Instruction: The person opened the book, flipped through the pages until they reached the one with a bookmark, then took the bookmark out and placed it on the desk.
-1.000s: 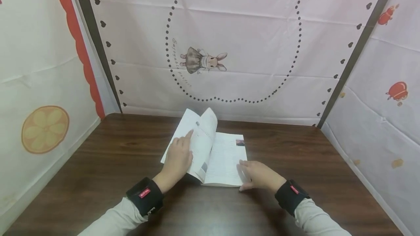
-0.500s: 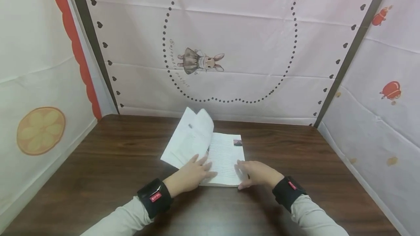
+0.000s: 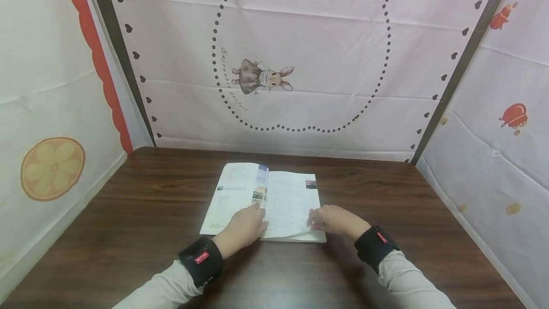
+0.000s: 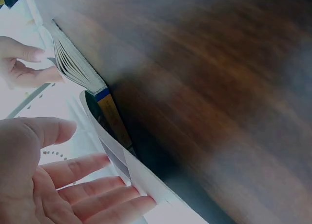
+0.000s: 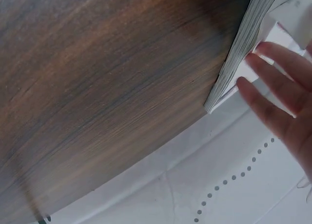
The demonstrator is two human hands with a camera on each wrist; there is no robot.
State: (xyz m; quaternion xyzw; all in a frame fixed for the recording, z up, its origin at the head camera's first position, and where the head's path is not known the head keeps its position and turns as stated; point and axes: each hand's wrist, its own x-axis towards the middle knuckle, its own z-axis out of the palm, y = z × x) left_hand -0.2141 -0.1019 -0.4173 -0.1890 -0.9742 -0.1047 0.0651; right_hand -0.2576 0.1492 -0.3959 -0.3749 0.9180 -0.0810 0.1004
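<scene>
An open book (image 3: 287, 204) lies on the brown table, with text and several coloured pictures on its left page (image 3: 231, 199). My left hand (image 3: 241, 228) rests at the lower part of that page beside the spine. In the left wrist view its fingers (image 4: 90, 190) lie nearly straight against the paper, the thumb apart. At the outer edge of the right page, my right hand (image 3: 336, 218) touches the paper with its fingertips. Its fingers (image 5: 273, 77) are slightly bent and spread in the right wrist view. The page's lower edge lifts in a curve near them.
The wooden table (image 3: 163, 194) reaches back to a pale cloth wall (image 3: 321, 61) with a printed rabbit and dots. More printed cloth hangs at the left (image 3: 47, 85) and right (image 3: 506, 156). A black band sits on each wrist.
The raised left leaves have come down flat, showing a page with pictures. My left hand moved towards me and to the spine. My right hand stayed at the right edge, its thumb drawn in.
</scene>
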